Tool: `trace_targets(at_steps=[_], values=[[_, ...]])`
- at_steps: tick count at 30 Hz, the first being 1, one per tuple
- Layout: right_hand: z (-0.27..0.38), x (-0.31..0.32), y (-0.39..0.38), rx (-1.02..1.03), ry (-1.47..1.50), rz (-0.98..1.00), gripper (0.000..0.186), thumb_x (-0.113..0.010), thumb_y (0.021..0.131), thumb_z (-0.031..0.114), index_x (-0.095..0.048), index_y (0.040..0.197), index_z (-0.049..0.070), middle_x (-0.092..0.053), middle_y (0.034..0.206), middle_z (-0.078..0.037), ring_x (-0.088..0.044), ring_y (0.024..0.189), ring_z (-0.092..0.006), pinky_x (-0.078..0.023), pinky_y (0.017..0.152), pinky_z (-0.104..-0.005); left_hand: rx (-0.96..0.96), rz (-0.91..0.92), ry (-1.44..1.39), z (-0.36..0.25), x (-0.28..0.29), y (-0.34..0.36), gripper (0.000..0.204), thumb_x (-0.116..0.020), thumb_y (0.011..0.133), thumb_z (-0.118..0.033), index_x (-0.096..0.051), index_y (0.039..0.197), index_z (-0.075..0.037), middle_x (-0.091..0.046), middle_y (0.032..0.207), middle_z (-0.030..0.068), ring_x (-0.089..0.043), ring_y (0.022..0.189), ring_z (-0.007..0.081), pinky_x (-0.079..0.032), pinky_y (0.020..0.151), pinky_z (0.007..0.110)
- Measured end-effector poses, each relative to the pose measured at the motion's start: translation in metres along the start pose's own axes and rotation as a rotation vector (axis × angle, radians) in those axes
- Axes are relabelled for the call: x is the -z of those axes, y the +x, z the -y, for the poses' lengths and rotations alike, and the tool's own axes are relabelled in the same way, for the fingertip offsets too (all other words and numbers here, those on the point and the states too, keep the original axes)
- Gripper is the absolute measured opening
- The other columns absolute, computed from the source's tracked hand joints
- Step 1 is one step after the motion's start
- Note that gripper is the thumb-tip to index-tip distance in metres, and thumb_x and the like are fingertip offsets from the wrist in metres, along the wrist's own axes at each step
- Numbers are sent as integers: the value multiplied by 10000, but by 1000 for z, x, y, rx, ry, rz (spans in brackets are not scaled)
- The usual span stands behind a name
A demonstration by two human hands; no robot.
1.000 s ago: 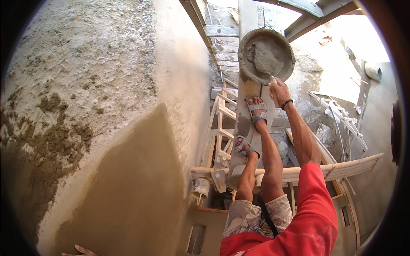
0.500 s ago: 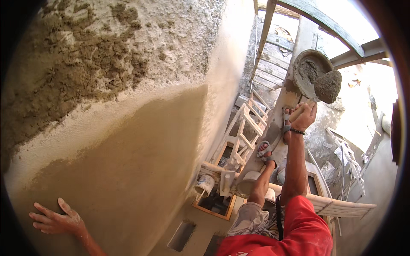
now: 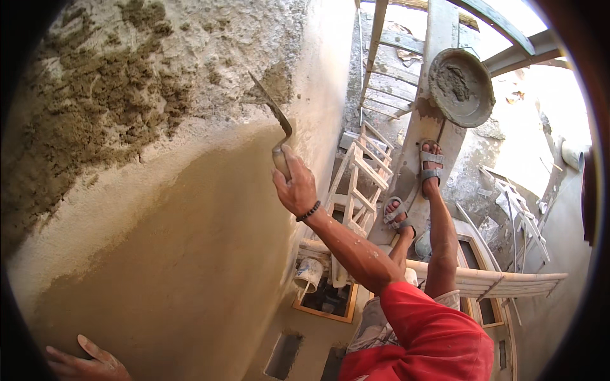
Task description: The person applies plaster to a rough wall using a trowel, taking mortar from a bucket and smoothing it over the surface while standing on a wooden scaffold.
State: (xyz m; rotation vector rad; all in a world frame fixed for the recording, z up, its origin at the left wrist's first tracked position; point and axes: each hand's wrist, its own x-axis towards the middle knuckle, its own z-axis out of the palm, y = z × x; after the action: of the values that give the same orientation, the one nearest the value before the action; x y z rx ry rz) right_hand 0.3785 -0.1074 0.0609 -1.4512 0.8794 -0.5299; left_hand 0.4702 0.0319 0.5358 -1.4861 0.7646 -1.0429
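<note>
A trowel (image 3: 272,117) is gripped by its handle in the right hand (image 3: 295,188), the fingers curled firmly around it, and its pointed blade is laid against the wall (image 3: 210,254) at the boundary between rough and smooth plaster. A dark beaded bracelet (image 3: 309,212) is worn on the right wrist. Clumps of coarse grey-brown mortar (image 3: 95,108) are seen across the upper left of the wall; below them the surface is smooth and tan. The left hand (image 3: 86,363) is pressed flat against the smooth plaster at the near left, fingers spread and holding nothing. To the far right, a round metal pan (image 3: 462,87) with a dab of mortar inside rests on a wooden plank (image 3: 426,127). Two feet in grey strapped sandals (image 3: 431,166) are planted on the same plank, just below the pan. A wooden ladder (image 3: 359,184) is visible between wall and plank. A red garment (image 3: 426,336) covers the near lower right. No labels or signs can be made out.
</note>
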Motion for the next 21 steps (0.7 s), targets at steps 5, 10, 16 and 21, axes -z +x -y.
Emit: trace_targets(at_steps=[5, 10, 16, 21], values=[[-81, 175, 5, -248, -219, 121, 491, -653, 832, 209, -514, 1234, -36, -633, 1065, -227, -640, 935, -267, -493, 840, -353, 28, -2, 83, -6, -6, 4, 652, -463, 915, -541, -399, 1396, -106, -438, 1351, 237, -477, 1118, 452, -407, 877, 525], [-122, 397, 78, -287, -732, -140, 441, -569, 878, 310, -521, 1230, 49, -629, 962, -281, -611, 866, -462, -484, 760, -496, 65, 235, -175, -6, 19, 2, 849, -360, 914, -605, -120, 1492, -32, 72, 1508, 307, 38, 1355, 557, -72, 996, 716], [-141, 516, 168, -468, -1076, -30, 396, -530, 862, 327, -574, 1118, 29, -618, 1007, -279, -586, 964, -436, -452, 829, -477, 47, 246, -207, -12, 21, 11, 864, -360, 911, -609, -106, 1491, -21, 81, 1507, 307, 57, 1345, 571, -73, 984, 728], [-206, 496, 197, -523, -1001, 38, 355, -516, 849, 313, -617, 1074, 57, -639, 1003, -246, -595, 980, -410, -460, 865, -470, 42, 294, -222, -17, 25, 17, 866, -367, 915, -591, -76, 1489, -12, 111, 1496, 321, 84, 1336, 580, -63, 978, 736]])
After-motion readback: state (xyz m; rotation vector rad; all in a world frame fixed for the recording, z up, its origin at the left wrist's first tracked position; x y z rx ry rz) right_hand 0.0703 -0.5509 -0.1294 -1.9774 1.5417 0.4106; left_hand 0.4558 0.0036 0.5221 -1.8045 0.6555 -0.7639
